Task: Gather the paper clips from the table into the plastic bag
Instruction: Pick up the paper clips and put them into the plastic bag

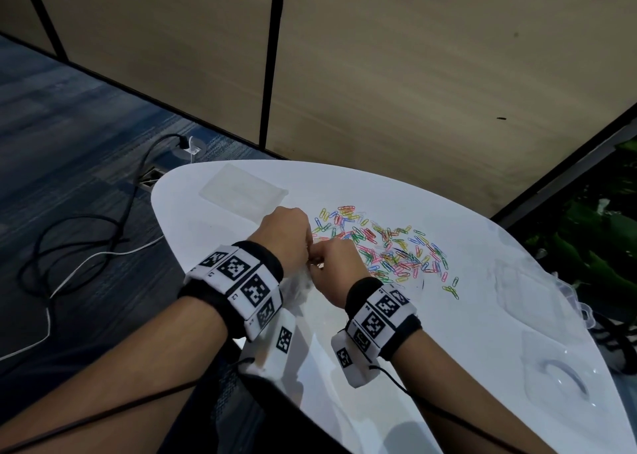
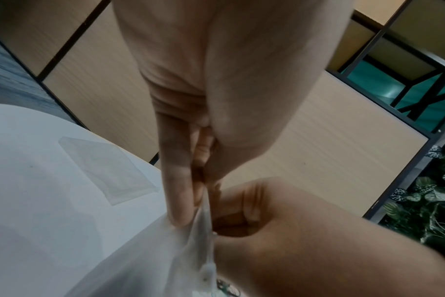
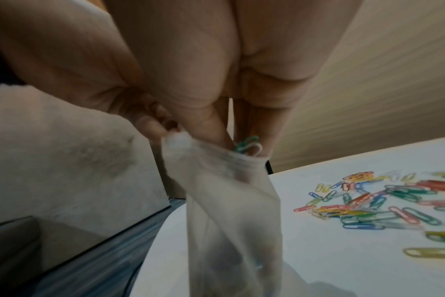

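The left hand [image 1: 283,234] is pinching the rim of the translucent plastic bag [image 3: 231,211], holding its mouth open. The right hand [image 1: 333,267] is pinching a few coloured wire paper clips [image 3: 248,145] into that mouth. The remaining scattered multicoloured clips [image 1: 386,250] are lying at 3 o'clock on the white rounded table [image 1: 482,315].

On the bench [image 1: 482,315], the clips [image 1: 386,250] lie scattered right of both hands. The bag [image 3: 231,211] hangs between left hand [image 1: 286,236] and right hand [image 1: 336,267]. A flat bag [image 1: 243,191] lies behind them.
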### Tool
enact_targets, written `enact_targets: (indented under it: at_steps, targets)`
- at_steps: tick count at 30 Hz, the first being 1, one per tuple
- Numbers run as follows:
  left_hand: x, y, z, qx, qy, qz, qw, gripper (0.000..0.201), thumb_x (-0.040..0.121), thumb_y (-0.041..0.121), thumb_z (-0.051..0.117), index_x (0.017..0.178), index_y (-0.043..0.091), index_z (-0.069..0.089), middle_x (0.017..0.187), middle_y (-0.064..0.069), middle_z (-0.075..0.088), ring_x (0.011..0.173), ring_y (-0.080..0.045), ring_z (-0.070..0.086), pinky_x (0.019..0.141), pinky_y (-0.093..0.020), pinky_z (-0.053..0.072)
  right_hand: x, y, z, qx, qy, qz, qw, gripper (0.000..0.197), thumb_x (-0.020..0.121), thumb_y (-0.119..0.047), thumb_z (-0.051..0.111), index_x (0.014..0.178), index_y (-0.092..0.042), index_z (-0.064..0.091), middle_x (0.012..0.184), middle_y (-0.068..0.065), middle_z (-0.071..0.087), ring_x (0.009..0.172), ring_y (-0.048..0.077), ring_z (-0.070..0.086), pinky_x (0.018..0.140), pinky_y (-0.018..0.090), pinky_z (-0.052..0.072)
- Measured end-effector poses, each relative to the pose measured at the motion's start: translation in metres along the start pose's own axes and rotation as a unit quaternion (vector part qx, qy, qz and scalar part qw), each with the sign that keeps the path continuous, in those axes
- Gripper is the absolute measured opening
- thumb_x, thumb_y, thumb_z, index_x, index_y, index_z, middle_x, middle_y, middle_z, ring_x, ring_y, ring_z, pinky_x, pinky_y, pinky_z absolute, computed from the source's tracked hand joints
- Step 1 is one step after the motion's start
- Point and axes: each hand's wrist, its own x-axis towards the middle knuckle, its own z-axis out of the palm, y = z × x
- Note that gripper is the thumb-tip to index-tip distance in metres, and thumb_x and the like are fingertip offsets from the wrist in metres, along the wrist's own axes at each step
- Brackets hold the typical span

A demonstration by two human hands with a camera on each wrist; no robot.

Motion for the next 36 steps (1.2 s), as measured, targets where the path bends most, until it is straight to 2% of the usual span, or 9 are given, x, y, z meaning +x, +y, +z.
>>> enact_targets:
  at_steps: [3,12,18,23,26,29,31,33,36]
  targets:
    - [0.0,0.0,-0.001,0.0,0.004,0.0,1.0,0.024,0.089,0.002,0.062,0.104,0.011,0.078,0.107,-0.013,0.071,0.093,-0.031,0.07,0.085,-0.035,0.06,0.001,0.004,0.001,0.025,-0.004,-0.006,1.0,0.027,0.08,0.001,0.054,0.09,-0.011,0.077,0.084,0.008,0.075,0.079,0.022,0.067,0.076,0.029,0.053]
    - [0.001,-0.002,0.0,-0.014,0.014,-0.008,1.0,0.023,0.091,0.005,0.062,0.106,0.015,0.076,0.113,-0.01,0.069,0.094,-0.028,0.07,0.088,-0.034,0.058,-0.001,0.009,-0.003,0.029,-0.034,-0.057,0.997,0.017,0.076,0.004,0.059,0.079,-0.006,0.072,0.078,0.009,0.072,0.074,0.025,0.066,0.077,0.036,0.054]
    - [0.0,0.0,-0.001,-0.012,0.012,-0.008,1.0,0.023,0.091,0.005,0.062,0.108,0.014,0.076,0.112,-0.01,0.07,0.095,-0.028,0.071,0.09,-0.034,0.057,-0.001,0.013,-0.002,0.034,-0.065,-0.066,0.995,0.029,0.078,0.004,0.052,0.094,-0.006,0.074,0.094,0.007,0.075,0.088,0.021,0.069,0.083,0.029,0.054]
    - [-0.001,-0.001,-0.003,-0.013,0.014,-0.01,1.0,0.022,0.092,0.006,0.063,0.109,0.014,0.076,0.114,-0.01,0.07,0.096,-0.028,0.071,0.09,-0.034,0.058,-0.008,0.017,-0.006,0.157,0.077,-0.038,0.984,0.016,0.077,0.001,0.07,0.083,-0.012,0.077,0.078,-0.003,0.074,0.07,0.005,0.07,0.069,0.013,0.055]
    - [-0.001,-0.002,-0.004,-0.018,0.016,-0.015,1.0,0.025,0.093,0.003,0.059,0.111,0.013,0.075,0.117,-0.011,0.068,0.099,-0.028,0.07,0.089,-0.031,0.057,-0.009,0.054,-0.006,0.204,0.166,0.07,0.962,0.022,0.08,-0.004,0.07,0.094,-0.02,0.075,0.086,-0.004,0.073,0.073,0.016,0.07,0.065,0.029,0.061]
    - [-0.002,-0.004,-0.006,-0.021,0.01,-0.015,1.0,0.026,0.095,0.004,0.056,0.113,0.012,0.074,0.116,-0.01,0.07,0.099,-0.027,0.071,0.091,-0.032,0.057,-0.015,0.115,0.008,0.09,0.046,0.285,0.953,0.072,0.072,-0.017,0.081,0.136,-0.019,0.049,0.122,0.009,0.059,0.078,0.021,0.068,0.073,0.04,0.062]
    - [-0.003,-0.004,-0.007,-0.019,0.009,-0.012,1.0,0.027,0.096,0.004,0.055,0.114,0.012,0.073,0.118,-0.01,0.069,0.1,-0.028,0.071,0.091,-0.031,0.056,-0.022,0.14,0.023,0.019,-0.01,0.345,0.938,0.098,0.064,-0.028,0.084,0.147,-0.016,0.033,0.133,0.016,0.048,0.103,0.03,0.062,0.092,0.042,0.054]
    - [-0.004,-0.006,-0.007,-0.014,0.009,-0.011,1.0,0.029,0.095,0.002,0.055,0.116,0.011,0.073,0.12,-0.011,0.067,0.101,-0.029,0.07,0.09,-0.031,0.056,-0.023,0.151,0.035,0.023,0.047,0.342,0.938,0.091,0.068,-0.031,0.083,0.145,-0.014,0.038,0.131,0.016,0.048,0.116,0.031,0.054,0.097,0.036,0.046]
    - [-0.005,-0.011,-0.008,-0.003,0.011,-0.011,1.0,0.029,0.092,0.001,0.057,0.114,0.012,0.073,0.12,-0.011,0.067,0.102,-0.029,0.068,0.086,-0.03,0.055,-0.005,0.151,0.041,0.054,0.142,0.319,0.935,0.068,0.074,-0.026,0.081,0.135,-0.012,0.054,0.12,0.014,0.058,0.096,0.022,0.057,0.084,0.024,0.043]
